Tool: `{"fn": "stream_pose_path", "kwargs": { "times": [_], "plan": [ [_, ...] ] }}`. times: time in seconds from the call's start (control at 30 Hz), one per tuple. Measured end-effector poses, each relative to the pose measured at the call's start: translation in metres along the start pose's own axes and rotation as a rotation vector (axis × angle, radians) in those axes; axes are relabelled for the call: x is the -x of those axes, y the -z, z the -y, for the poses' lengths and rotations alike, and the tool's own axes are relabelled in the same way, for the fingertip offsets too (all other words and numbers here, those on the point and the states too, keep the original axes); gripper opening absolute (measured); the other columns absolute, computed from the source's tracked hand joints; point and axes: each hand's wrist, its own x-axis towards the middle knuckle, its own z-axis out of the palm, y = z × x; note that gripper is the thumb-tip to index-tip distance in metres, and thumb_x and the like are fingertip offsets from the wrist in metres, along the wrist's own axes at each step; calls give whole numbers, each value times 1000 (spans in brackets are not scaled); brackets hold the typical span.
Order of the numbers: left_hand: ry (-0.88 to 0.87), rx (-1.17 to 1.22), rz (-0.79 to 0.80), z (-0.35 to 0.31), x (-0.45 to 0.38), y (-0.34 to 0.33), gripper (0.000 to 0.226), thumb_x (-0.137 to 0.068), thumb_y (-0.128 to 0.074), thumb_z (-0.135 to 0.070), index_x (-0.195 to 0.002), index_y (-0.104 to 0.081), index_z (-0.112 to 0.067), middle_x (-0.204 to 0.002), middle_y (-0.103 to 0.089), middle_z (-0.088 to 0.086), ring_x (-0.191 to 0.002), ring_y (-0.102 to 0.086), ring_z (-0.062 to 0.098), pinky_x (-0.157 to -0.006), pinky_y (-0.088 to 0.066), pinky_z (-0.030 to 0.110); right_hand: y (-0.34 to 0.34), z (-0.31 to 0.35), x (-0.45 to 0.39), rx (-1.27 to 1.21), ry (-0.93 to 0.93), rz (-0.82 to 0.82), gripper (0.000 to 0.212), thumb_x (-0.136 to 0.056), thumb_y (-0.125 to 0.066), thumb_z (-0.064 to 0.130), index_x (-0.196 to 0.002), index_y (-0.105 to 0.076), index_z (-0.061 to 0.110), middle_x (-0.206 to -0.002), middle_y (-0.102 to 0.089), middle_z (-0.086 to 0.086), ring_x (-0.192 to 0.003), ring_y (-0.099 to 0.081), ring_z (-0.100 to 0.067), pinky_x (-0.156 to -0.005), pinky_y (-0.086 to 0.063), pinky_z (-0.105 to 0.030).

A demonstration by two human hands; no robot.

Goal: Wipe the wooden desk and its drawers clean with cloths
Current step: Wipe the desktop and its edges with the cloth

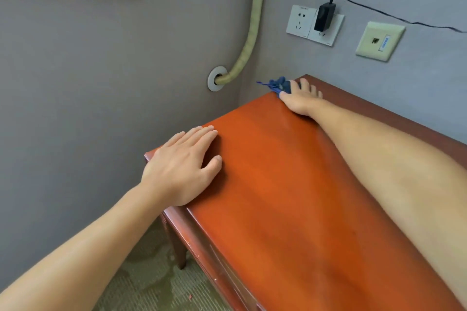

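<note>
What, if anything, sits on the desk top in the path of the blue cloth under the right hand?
Nothing visible apart from the person's own limbs. The right hand presses the crumpled blue cloth at the far corner of the glossy reddish-brown wooden desk. The left hand lies flat at the near-left corner, and the right forearm crosses the top.
</note>
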Motion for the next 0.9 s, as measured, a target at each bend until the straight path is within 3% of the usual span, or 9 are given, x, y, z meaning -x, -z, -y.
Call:
{"fn": "stream_pose_path", "kwargs": {
  "times": [0.1, 0.2, 0.33, 0.47, 0.57, 0.67, 0.77, 0.9],
  "plan": [
    [112, 126, -22, -4, 4, 5, 58, -108, -25, -49, -164, -19, -34, -172, -6, -21, -157, -1, -1, -122, -20, 33, -34, 95, 45, 76, 318, 50, 62, -97, -29, 52, -157, -27, 37, -169, -15, 1, -153, -16, -28, -122, -15, -46],
    [174, 281, -129, -9, 10, 9, 54, -110, -26, -45, -163, -22, -34, -172, -10, -20, -156, -6, -2, -118, -26, 39, -56, 141, 104, 88, 557, 59, 54, -103, -28, 47, -155, -33, 33, -164, -27, 1, -149, -25, -26, -120, -20, -44],
    [213, 388, -187, -13, 12, 11, 55, -109, -26, -45, -163, -24, -31, -172, -13, -17, -156, -11, 0, -121, -22, 46, -55, 121, 167, -16, 596, 54, 60, -106, -30, 45, -162, -16, 29, -171, -6, -2, -156, -6, -26, -126, -9, -44],
    [309, 398, -126, -25, 4, 15, 61, -108, -27, -47, -162, -28, -20, -171, -22, -3, -157, -18, 11, -126, -16, 46, -47, 59, 261, -152, 674, 68, 57, -104, -39, 47, -158, -28, 32, -170, -13, 5, -156, -8, -15, -127, -3, -39],
    [86, 278, 48, -78, 1, 9, 60, -104, -34, -46, -146, -50, -7, -158, -44, 14, -147, -36, 25, -121, -25, 39, -33, -10, 323, -237, 642, 34, 45, -102, -49, 50, -143, -49, 31, -159, -32, 8, -147, -27, -13, -121, -19, -36],
    [-231, 165, 231, -172, 4, -13, 52, -108, -44, -30, -156, -41, -11, -165, -36, 9, -154, -29, 24, -124, -21, 34, -20, -81, 371, -203, 467, -110, 31, -97, -56, 53, -116, -57, 29, -124, -44, 8, -117, -41, -17, -98, -38, -38],
    [-557, 103, 281, -274, 16, -35, 50, -110, -41, -30, -158, -40, -18, -170, -28, 2, -159, -17, 22, -128, -16, 40, -7, -153, 412, -120, 270, -198, 31, -93, -58, 55, -103, -50, 26, -106, -38, 6, -100, -41, -16, -87, -38, -36],
    [-764, 137, 330, -381, 46, -61, 50, -110, -41, -29, -159, -39, -19, -169, -30, 1, -158, -20, 23, -127, -15, 36, 8, -252, 475, -83, -5, -246, 33, -95, -52, 58, -106, -46, 27, -105, -35, 7, -96, -49, -18, -77, -34, -36]
  ]
}}
